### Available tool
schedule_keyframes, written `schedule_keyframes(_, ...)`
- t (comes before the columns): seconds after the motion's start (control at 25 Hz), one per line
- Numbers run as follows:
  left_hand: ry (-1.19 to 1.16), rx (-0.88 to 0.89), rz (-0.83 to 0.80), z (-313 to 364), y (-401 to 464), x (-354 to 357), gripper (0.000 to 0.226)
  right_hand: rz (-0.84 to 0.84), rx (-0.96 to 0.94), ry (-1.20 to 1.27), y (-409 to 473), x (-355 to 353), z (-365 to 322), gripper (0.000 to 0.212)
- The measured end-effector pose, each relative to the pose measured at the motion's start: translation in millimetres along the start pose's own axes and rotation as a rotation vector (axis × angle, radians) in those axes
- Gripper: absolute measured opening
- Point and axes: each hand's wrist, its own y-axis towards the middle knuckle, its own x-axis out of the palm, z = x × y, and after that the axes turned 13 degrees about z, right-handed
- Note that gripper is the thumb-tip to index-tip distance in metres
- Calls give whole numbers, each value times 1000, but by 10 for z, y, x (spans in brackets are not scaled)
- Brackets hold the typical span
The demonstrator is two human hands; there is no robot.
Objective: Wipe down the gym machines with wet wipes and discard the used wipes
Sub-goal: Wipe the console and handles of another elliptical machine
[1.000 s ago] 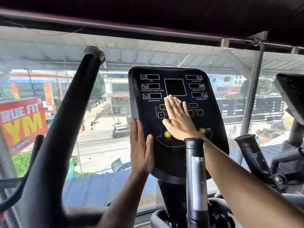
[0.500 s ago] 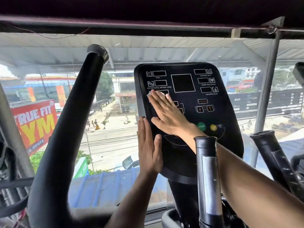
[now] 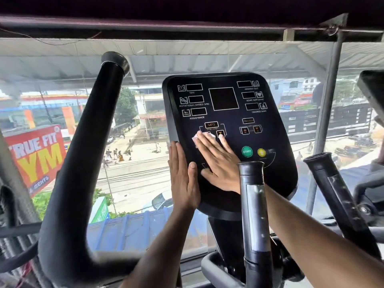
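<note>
Down from the speed readout, my right hand [image 3: 218,163] now presses the white wipe [image 3: 197,139] flat against the console [image 3: 276,163] beside the MP3 buttons, fingers straight and slightly spread, the wipe's edge peeking past my fingertips. My left hand [image 3: 182,179] steadies the console's left rim, fingers straight and together.

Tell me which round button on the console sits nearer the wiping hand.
The green START button. It lies just right of the right hand pressing the wipe; the yellow button sits further right.
</note>
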Motion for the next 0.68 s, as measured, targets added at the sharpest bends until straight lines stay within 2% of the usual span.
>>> schedule_keyframes(0.08,0,10,-2,-18,0,2,78,-33,15,28,-8,160,-112,90)
schedule_keyframes(0.16,-5,20,4,-34,3,0,78,-101,16,-39,-535,383,96,87)
schedule_keyframes(0.24,-9,16,8,-27,0,0,77,-226,211,50,-1001,450,245,78)
schedule_keyframes(0.28,-8,14,7,-18,2,4,76,-221,208,-10,-990,386,317,76)
schedule_keyframes(0.36,-9,6,7,5,-6,6,74,-29,65,-114,-608,277,299,89)
schedule_keyframes(0.44,-12,2,5,10,5,4,74,73,51,-90,-147,41,146,89)
schedule_keyframes(0.52,-13,1,-3,-3,8,5,75,38,86,-77,-46,63,150,85)
schedule_keyframes(0.6,-9,16,0,-23,-3,-3,75,-31,12,-37,-165,136,-40,87)
schedule_keyframes(0.68,-9,25,5,-39,-2,-12,75,-6,-71,-15,-250,87,-160,87)
